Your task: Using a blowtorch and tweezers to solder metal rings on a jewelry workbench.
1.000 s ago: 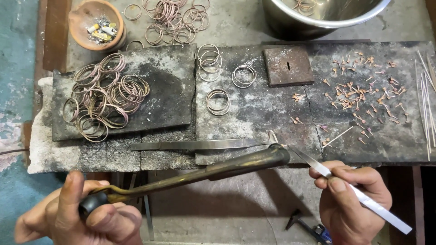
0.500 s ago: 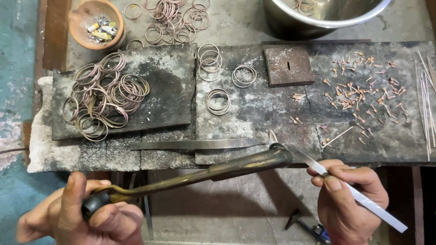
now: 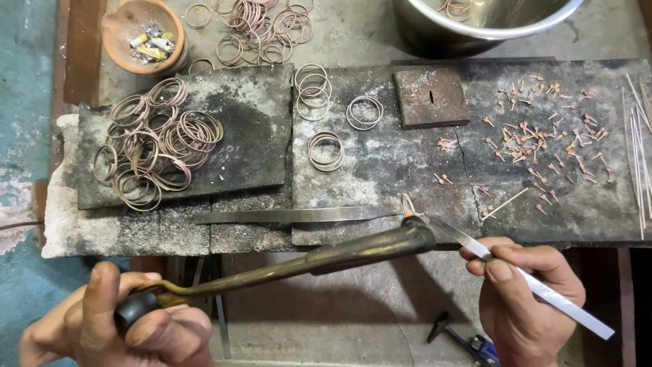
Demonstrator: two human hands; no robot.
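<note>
My left hand (image 3: 122,323) grips the black knob end of a long brass torch (image 3: 299,261), whose curved tip reaches up to the right near a small ring (image 3: 407,204). My right hand (image 3: 526,299) holds steel tweezers (image 3: 543,289), their point meeting the torch tip at that ring on the front edge of the dark stone slab (image 3: 394,170). A second flat steel tool (image 3: 292,215) lies on the slab, pointing at the same spot.
A heap of wire rings (image 3: 153,139) lies on a charred block (image 3: 244,136). More rings (image 3: 261,27) sit behind, beside a clay bowl (image 3: 142,34). Small copper pins (image 3: 536,136), a rusty square plate (image 3: 430,97), thin rods (image 3: 637,143) and a steel basin (image 3: 475,20) stand to the right.
The tweezers in my right hand have shifted slightly; the torch tip stays at the ring.
</note>
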